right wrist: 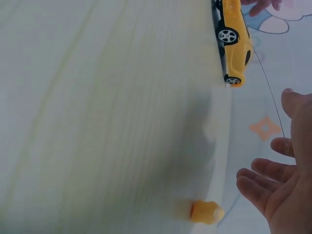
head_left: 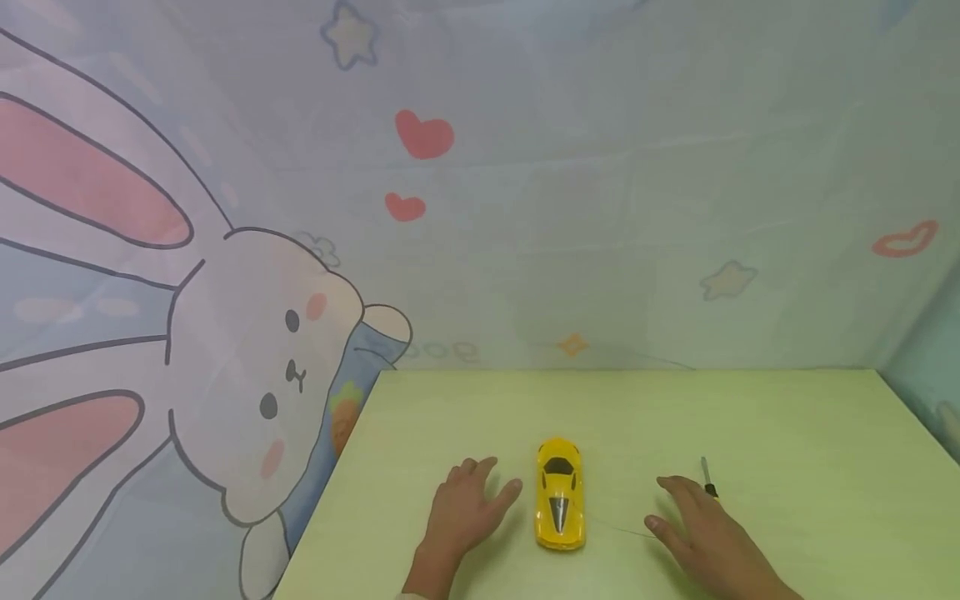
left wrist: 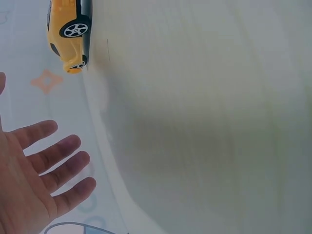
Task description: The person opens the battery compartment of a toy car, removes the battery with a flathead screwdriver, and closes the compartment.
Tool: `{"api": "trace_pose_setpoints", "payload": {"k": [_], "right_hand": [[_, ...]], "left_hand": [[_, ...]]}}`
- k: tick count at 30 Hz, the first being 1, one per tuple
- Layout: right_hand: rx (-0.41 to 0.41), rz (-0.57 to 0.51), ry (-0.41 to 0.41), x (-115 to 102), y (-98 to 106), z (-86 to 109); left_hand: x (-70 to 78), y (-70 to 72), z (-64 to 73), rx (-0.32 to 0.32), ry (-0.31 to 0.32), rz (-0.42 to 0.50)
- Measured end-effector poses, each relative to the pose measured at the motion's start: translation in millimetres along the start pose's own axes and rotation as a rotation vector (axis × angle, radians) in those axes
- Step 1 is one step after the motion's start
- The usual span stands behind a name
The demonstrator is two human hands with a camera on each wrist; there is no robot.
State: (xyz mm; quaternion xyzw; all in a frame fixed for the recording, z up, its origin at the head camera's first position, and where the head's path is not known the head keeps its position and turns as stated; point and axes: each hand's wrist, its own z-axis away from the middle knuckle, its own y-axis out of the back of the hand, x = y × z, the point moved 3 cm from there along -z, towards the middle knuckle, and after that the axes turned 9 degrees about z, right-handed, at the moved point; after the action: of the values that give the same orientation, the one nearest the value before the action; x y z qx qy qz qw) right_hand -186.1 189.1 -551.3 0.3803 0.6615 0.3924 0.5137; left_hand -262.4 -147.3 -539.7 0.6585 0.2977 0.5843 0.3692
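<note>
When the head view is taken first, a yellow toy car (head_left: 560, 496) is seen on the pale counter (head_left: 480, 408), between the two hands and touched by neither. The left hand (head_left: 468, 504) is spread just beside it, fingers loosely extended, while the right hand (head_left: 701, 533) is placed farther off on the other side, thumb and forefinger parted. Beyond the right hand a screwdriver (head_left: 707, 477) is partly hidden. A thin thread (head_left: 622, 528) can be traced across the counter from near the car toward the right thumb.

In the left wrist view, the palm is shown with four fingers straight and apart; nothing is gripped, and the car is cut off by the upper edge.

In the right wrist view, the fingers are relaxed and slightly bent, with nothing visibly clasped. The thread is seen running from the car to those fingers; whether it is attached to either cannot be told. A small orange-yellow object, perhaps the screwdriver's handle, is shown near the lower edge.

The step in hand is judged to be a pause around the car, before or between grasps. For any handling of it, the fingers would need to be brought inward and closed on its sides, with the thread left unsnagged.
</note>
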Motion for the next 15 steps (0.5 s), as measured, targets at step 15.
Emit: {"api": "trace_pose_setpoints", "payload": {"k": [15], "right_hand": [[-0.099, 0.005, -0.017, -13.0, -11.2, -6.1]], "left_hand": [[9.2, -8.5, -0.4, -0.024, -0.021, 0.009]]}}
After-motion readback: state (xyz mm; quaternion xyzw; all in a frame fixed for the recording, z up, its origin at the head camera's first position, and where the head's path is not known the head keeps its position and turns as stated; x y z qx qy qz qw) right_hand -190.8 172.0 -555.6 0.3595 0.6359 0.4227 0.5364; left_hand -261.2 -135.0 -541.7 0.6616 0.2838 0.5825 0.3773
